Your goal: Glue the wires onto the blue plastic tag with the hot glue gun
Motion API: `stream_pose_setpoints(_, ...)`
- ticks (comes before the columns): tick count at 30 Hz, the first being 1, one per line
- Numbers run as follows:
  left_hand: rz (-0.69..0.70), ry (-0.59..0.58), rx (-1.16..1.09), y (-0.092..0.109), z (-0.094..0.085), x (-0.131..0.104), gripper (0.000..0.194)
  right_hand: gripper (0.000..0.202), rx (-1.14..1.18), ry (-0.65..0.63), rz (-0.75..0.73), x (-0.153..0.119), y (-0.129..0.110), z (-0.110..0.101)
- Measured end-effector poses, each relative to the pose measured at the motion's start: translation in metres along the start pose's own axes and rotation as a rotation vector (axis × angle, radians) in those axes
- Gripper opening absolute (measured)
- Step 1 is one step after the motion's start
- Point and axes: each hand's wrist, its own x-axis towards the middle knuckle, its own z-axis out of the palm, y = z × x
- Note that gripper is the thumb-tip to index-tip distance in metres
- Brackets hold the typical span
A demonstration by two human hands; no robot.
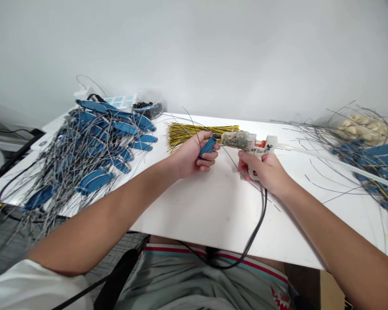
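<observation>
A small blue piece with thin dark wires (208,147) is gripped in my left hand (194,156), its fingers wrapped round it. My right hand (261,168) is closed on the handle of a white and orange glue gun (250,142), whose grimy nozzle end points left, close beside the blue piece. A clear stick runs out of the gun's back to the right, and a black cord hangs from its handle. Behind both hands lies a bundle of yellow and black wires (197,131) on the white table (194,206).
A large heap of blue pieces with grey wires (97,129) covers the table's left side. Behind it stands a clear bowl with small black parts (148,107). More blue pieces (378,157) and a bag of cream-coloured parts (365,128) lie at the right.
</observation>
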Motion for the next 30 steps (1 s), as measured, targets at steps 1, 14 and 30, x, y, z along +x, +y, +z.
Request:
stream_pose_setpoints(1,0.001,0.004,0.002,-0.0002,0.0002,-0.0001,0.043,0.046,-0.001,0.0,0.001,0.0,0.0,0.0002)
stream_pose_setpoints(14,0.004,-0.011,-0.009,-0.0022,-0.0006,-0.0007,0.04,0.044,-0.007,0.0,-0.012,0.0006,-0.0014,0.0011)
stream_pose_setpoints(30,-0.002,-0.029,0.044,-0.0012,0.0014,-0.004,0.041,0.043,0.004,-0.004,0.031,-0.0014,-0.0032,0.0019)
